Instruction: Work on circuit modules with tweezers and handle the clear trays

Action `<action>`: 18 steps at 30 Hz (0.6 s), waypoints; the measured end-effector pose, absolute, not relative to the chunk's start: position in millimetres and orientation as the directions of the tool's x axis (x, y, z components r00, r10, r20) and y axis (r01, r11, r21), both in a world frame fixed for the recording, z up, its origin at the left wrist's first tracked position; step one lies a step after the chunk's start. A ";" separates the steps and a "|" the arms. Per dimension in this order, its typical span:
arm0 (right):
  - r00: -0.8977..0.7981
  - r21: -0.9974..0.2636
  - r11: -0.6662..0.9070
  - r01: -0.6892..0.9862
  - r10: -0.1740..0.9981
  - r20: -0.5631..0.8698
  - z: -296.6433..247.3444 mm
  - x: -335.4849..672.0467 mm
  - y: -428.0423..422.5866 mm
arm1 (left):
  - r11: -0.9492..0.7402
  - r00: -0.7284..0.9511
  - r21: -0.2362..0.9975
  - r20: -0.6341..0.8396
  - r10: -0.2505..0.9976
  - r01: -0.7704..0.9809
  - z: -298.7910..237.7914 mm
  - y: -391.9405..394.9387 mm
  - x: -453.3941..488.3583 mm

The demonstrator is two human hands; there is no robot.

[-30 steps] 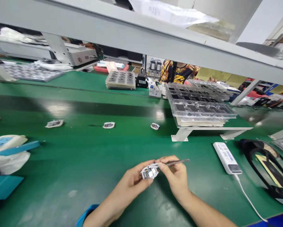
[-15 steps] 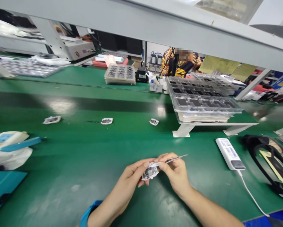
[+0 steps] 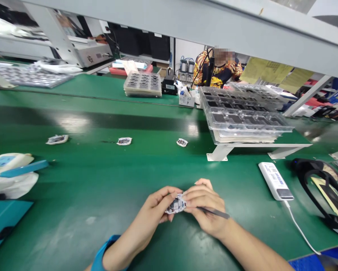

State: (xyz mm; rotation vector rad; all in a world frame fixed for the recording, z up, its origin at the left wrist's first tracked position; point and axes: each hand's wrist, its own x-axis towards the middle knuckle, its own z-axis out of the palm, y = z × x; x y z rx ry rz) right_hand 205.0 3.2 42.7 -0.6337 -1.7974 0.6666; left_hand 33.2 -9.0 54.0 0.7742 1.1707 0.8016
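Note:
Low over the green bench, my left hand [image 3: 154, 209] grips a small white-framed circuit-board unit [image 3: 176, 205] between thumb and fingers. From the other side my right hand [image 3: 208, 207] meets the unit, its fingertips at the right edge. Slim metal tweezers [image 3: 214, 212] are held in that hand, their dark flat end pointing right; the other end is hidden by the fingers. Similar units lie apart in a row beyond: one at the left [image 3: 57, 139], one in the middle [image 3: 124, 141] and one at the right [image 3: 182, 142].
Stacked clear trays [image 3: 247, 116] rest on a white-legged stand at the back right. A white device with a cable [image 3: 276, 181] and a black ring-shaped object [image 3: 312, 188] lie to the right. White and blue items [image 3: 11, 175] sit left. A person [image 3: 216, 69] is across the bench.
My right hand has turned, swinging the tweezers' visible end from up-right to down-right. The unit in my left hand shifted slightly left. The units in the row have drifted a little left.

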 end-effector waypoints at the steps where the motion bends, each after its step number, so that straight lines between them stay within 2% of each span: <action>1: -0.291 -0.715 0.694 0.092 0.705 0.647 41.1 204.9 3.5 | 0.506 0.200 0.853 -0.477 0.856 -0.128 53.8 -9.4 33.2; 4: -0.237 -0.775 0.630 0.050 0.761 0.604 35.3 203.7 3.7 | 0.511 0.203 0.850 -0.483 0.852 -0.125 53.0 -9.9 33.0; 8: -0.130 -0.879 0.475 -0.036 0.870 0.475 30.8 200.3 2.9 | 0.504 0.201 0.853 -0.475 0.857 -0.133 52.5 -9.8 32.7; 13: -0.117 -0.944 0.300 -0.133 0.942 0.316 33.6 197.4 0.5 | 0.495 0.194 0.857 -0.466 0.863 -0.143 54.1 -10.8 33.3; 15: -0.131 -0.950 0.279 -0.141 0.946 0.297 35.2 197.4 -0.2 | 0.498 0.186 0.856 -0.471 0.862 -0.143 54.4 -11.0 34.1; 18: -0.144 -0.936 0.343 -0.072 0.925 0.350 37.5 198.5 -0.5 | 0.495 0.186 0.861 -0.470 0.863 -0.118 53.5 -10.5 34.7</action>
